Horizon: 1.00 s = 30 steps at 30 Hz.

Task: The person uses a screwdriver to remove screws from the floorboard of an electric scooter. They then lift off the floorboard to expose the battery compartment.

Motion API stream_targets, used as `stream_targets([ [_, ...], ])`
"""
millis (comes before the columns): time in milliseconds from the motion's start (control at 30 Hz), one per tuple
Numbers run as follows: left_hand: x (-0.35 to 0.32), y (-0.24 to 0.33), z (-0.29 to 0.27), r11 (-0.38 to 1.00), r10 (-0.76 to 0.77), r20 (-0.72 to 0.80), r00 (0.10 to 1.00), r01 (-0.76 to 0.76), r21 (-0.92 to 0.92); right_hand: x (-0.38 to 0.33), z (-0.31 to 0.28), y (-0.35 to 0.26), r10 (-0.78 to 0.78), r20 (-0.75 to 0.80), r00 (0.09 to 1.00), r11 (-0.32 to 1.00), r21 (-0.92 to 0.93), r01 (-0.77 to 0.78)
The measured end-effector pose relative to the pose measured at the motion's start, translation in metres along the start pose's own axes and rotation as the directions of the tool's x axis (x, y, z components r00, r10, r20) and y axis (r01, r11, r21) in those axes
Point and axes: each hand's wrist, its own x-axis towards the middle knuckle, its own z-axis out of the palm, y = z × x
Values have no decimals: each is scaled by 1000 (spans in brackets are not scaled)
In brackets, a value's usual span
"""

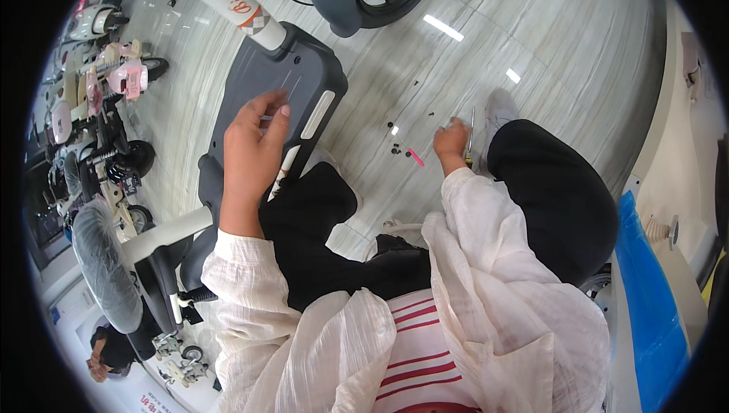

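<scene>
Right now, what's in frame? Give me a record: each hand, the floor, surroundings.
Left hand: half open over grey footboard; contact unclear
Right hand: curled near floor, beside screwdriver; grip unclear
On floor: pink strip, small black parts
Ahead: black wheel
Left side: parked bikes, plastic-wrapped seat
Right side: blue sheet

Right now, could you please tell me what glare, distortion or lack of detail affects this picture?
Head view: the glossy, grey-streaked tile floor throws back hard white glare; head view: fisheye distortion bends straight edges toward the dark surround; head view: the small black parts by the slim bright-pink stick are too tiny to identify.
</scene>
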Motion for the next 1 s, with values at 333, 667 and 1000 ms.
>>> stream_targets([
  [333, -49, -12, -11, 922, -117, -171, 978, 43, -385, -47, 11, -14, -161, 485, 860, 958, -132, 253],
  [667, -28, -1, 8, 907, -189, -187, 964, 99, -409, -50, 73, -1, -294, 347, 891, 869, -290, 400],
  [1000, -5, 5, 23, 932, -139, -121, 983, 88, -351, -30, 35, -99, -494, 407, 768, 703, 707, 77],
])
